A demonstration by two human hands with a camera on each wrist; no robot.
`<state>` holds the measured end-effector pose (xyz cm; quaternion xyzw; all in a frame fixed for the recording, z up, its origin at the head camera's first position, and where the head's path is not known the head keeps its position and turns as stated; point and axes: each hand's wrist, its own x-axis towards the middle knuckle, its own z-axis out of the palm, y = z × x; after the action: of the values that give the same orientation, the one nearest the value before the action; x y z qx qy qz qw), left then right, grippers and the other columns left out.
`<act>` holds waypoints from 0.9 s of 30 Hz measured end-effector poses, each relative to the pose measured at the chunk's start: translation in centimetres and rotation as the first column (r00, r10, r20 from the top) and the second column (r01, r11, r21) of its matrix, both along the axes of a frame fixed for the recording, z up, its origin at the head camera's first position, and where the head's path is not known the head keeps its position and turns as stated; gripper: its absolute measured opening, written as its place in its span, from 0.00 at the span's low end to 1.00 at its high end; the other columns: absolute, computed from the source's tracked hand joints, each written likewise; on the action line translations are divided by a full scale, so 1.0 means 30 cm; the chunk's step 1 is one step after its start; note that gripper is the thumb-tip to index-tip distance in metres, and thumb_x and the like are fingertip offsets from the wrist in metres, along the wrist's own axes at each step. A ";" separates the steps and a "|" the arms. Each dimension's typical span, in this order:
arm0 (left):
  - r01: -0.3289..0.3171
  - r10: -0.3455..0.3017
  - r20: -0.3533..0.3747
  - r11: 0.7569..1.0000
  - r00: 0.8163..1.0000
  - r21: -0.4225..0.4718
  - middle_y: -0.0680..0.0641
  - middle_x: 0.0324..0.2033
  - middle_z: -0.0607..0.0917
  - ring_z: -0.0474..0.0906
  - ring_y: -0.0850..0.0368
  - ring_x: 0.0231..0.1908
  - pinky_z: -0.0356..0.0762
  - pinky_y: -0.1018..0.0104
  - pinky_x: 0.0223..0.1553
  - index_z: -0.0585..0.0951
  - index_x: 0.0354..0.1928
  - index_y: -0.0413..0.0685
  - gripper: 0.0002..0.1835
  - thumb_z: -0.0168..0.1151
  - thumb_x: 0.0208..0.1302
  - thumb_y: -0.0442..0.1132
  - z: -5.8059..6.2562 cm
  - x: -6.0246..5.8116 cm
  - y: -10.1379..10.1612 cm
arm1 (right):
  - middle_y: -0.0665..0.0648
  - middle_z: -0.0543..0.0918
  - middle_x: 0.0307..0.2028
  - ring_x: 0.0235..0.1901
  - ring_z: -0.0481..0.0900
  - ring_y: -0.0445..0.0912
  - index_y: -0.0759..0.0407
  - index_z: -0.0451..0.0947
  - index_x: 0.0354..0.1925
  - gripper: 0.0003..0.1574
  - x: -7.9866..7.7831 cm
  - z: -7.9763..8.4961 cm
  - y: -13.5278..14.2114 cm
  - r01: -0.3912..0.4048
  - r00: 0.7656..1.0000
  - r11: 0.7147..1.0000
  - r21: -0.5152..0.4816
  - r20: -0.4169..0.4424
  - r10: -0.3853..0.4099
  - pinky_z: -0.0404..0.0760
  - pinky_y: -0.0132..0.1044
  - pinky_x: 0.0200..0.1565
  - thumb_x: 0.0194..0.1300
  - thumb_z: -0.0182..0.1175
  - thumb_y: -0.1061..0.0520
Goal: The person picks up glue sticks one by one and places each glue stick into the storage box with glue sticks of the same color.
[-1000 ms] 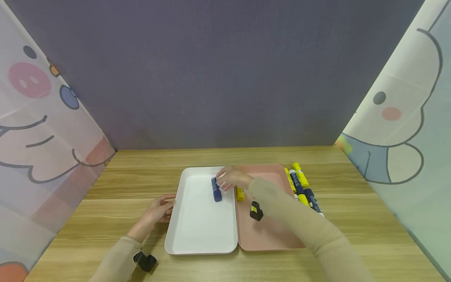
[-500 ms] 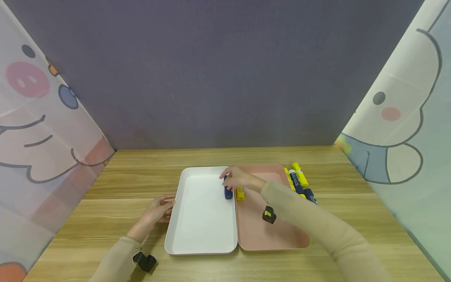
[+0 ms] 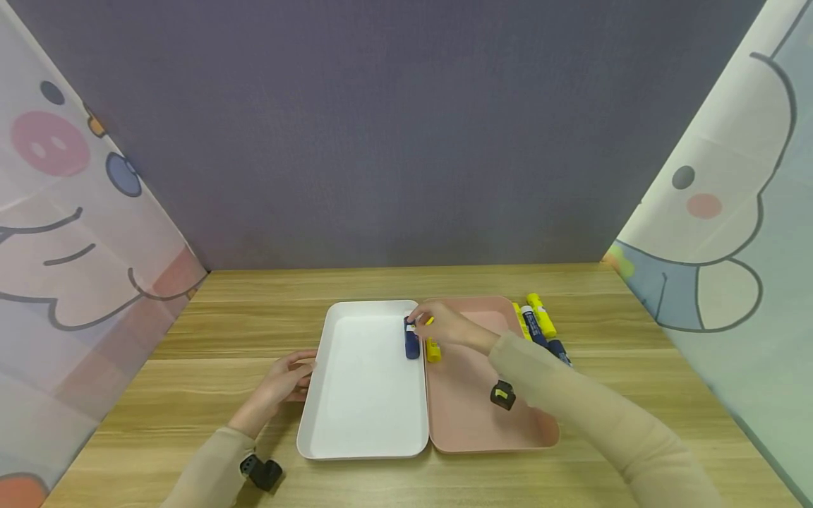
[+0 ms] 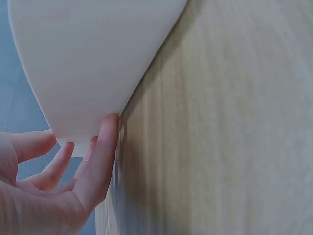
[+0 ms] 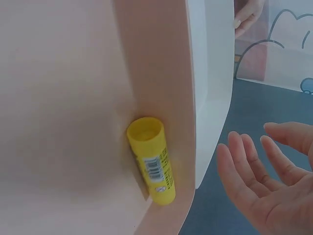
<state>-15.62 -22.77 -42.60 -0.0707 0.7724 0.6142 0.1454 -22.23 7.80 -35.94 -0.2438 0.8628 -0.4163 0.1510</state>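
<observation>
Two shallow, smooth-walled trays with rounded corners stand side by side on the wood-grained tabletop (image 3: 254,324): a white tray (image 3: 362,409) at centre and a pink tray (image 3: 483,423) to its right in the frame. A cylindrical navy glue stick (image 3: 412,347) lies inside the white tray's right wall; a yellow glue stick (image 5: 155,166), with barcode label and recessed round end, lies along the pink tray's left wall. The left hand (image 3: 284,381) rests loosely spread fingers against the white tray's left edge. The right hand (image 3: 447,326), fingers apart and holding nothing, hovers over the adjoining walls; fingertip contact with the navy stick cannot be determined. The beige right sleeve (image 3: 591,416) crosses the pink tray, partly hiding the yellow and navy sticks (image 3: 541,315) on its right.
</observation>
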 end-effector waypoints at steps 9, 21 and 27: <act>-0.015 0.015 0.005 1.000 1.000 0.015 0.46 0.33 0.81 0.80 0.56 0.28 0.78 0.59 0.30 0.62 0.58 0.33 0.22 0.48 0.65 0.37 0.000 -0.001 0.001 | 0.64 0.77 0.37 0.33 0.76 0.51 0.72 0.73 0.44 0.16 0.013 -0.003 0.066 -0.002 0.999 0.999 -0.032 -0.035 0.001 0.77 0.37 0.32 0.54 0.53 0.70; -0.012 0.012 -0.001 1.000 1.000 0.009 0.46 0.33 0.81 0.79 0.57 0.28 0.78 0.60 0.29 0.62 0.58 0.32 0.22 0.48 0.65 0.36 -0.006 -0.004 -0.002 | 0.65 0.77 0.39 0.31 0.78 0.51 0.72 0.71 0.47 0.17 0.022 -0.008 0.144 0.073 0.996 0.997 -0.002 -0.043 -0.073 0.78 0.40 0.34 0.58 0.52 0.67; -0.015 0.015 0.007 1.000 1.000 0.023 0.46 0.33 0.81 0.79 0.57 0.28 0.78 0.60 0.29 0.62 0.58 0.33 0.22 0.48 0.65 0.37 -0.006 -0.005 -0.001 | 0.60 0.78 0.35 0.31 0.79 0.50 0.68 0.73 0.46 0.16 0.020 -0.007 0.189 0.117 0.990 0.992 0.053 -0.080 -0.113 0.78 0.37 0.32 0.58 0.54 0.65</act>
<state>-15.77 -22.81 -42.79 -0.0772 0.7642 0.6238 0.1443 -21.64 13.47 -36.15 -0.2049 0.8923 -0.3895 0.1004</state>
